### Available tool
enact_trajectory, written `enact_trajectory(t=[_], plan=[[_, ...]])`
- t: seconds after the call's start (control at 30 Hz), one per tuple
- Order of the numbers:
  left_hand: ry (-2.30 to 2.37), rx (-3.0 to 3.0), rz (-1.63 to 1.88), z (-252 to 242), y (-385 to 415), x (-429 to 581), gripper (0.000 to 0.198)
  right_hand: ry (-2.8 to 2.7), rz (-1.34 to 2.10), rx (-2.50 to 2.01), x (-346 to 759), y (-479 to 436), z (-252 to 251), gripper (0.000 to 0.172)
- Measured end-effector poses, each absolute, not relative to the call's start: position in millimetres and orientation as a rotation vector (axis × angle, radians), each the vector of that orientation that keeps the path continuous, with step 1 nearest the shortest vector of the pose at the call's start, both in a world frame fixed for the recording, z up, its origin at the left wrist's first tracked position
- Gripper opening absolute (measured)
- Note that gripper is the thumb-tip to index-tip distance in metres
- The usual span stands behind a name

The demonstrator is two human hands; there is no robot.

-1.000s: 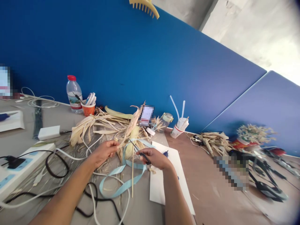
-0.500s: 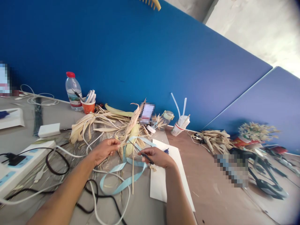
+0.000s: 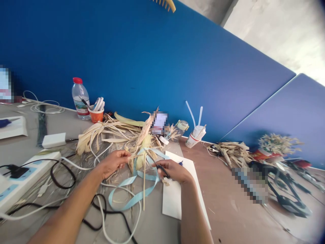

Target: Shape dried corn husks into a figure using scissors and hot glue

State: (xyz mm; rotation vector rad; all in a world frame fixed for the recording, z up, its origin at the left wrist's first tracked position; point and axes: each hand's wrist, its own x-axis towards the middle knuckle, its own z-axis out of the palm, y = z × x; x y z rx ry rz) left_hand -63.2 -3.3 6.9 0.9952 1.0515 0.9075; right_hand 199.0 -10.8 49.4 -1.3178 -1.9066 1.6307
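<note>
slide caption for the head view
At a cluttered desk, left hand pinches a dried husk strip, right hand holds a black-handled tool

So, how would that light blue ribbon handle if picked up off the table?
Probably floppy: the ribbon lies in loose curling loops on the table, so it would likely drape and trail. Likely very light, being thin and flat. It crosses a thin stick, so it may drag that along.
</note>
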Motion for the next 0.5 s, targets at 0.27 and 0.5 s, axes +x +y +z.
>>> enact_trajectory(t=[0.27,0.5], plan=[[1.03,1.033,0.898,3.6,-2.2,-64.6,0.029,-2.012,1.666,-1.327,204.8,-7.4,45.7,0.043],[1.058,1.092,0.847,0.3,-2.0,-63.4,0.029,-2.002,1.685,-1.325,214.5,-3.1,34.9,0.045]])
